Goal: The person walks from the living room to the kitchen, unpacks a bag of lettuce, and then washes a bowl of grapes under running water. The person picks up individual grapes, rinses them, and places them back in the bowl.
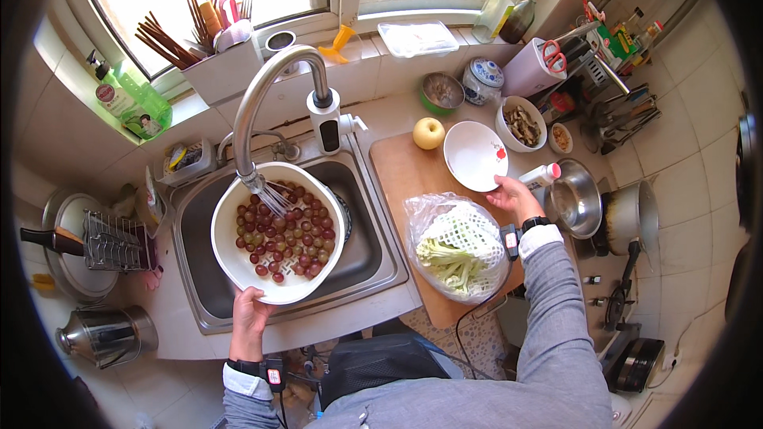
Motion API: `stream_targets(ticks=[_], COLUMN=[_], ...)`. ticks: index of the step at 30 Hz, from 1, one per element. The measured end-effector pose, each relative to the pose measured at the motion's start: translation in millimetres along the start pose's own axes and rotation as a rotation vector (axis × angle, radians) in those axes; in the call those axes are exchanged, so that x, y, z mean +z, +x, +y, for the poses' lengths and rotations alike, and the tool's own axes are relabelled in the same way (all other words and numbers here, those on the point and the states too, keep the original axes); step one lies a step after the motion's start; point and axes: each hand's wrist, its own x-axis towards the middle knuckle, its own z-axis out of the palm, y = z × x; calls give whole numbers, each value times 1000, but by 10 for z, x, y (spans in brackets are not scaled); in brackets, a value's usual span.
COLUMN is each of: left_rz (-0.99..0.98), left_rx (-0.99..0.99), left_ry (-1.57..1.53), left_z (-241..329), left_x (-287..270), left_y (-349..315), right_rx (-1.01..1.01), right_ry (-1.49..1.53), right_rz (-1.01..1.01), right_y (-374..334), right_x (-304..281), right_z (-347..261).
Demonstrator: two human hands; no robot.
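My left hand point(249, 314) grips the near rim of a white basin point(223, 230) held over the sink point(389, 270). Red and green grapes point(282, 230) lie in it, and water streams onto them from the curved metal faucet point(246, 111). My right hand point(515, 197) pinches the near right edge of a white bowl point(469, 155) with a red mark inside. That bowl rests at the far right of a wooden cutting board point(393, 163). Nearer me on the board lies a clear plastic bag with cauliflower point(449, 254) in white foam netting. A yellow-green round fruit point(428, 133) sits left of the bowl.
Right of the board are a white bottle with a red cap point(540, 175), a metal bowl point(584, 199) and a pot point(636, 218). Behind stand a bowl of brown pieces point(534, 123) and a lidded jar point(482, 79). A dish rack point(115, 242) is left of the sink.
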Motion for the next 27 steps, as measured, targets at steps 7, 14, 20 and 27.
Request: stream_targets(ticks=[7, 14, 20, 27], left_rz=[2, -73, -120, -34], left_rx=[6, 51, 58, -4], left_ry=[30, -10, -53, -1], left_z=[-18, -109, -182, -154], left_x=[35, -39, -90, -66], left_y=[-21, 78, 191, 193], right_rx=[-509, -655, -369, -214], right_ry=[-410, -437, -403, -441], right_rz=[239, -95, -421, -591], right_y=[-530, -1545, -1785, -1771], right_x=[226, 726, 1711, 2707], right_z=[-139, -258, 130, 676])
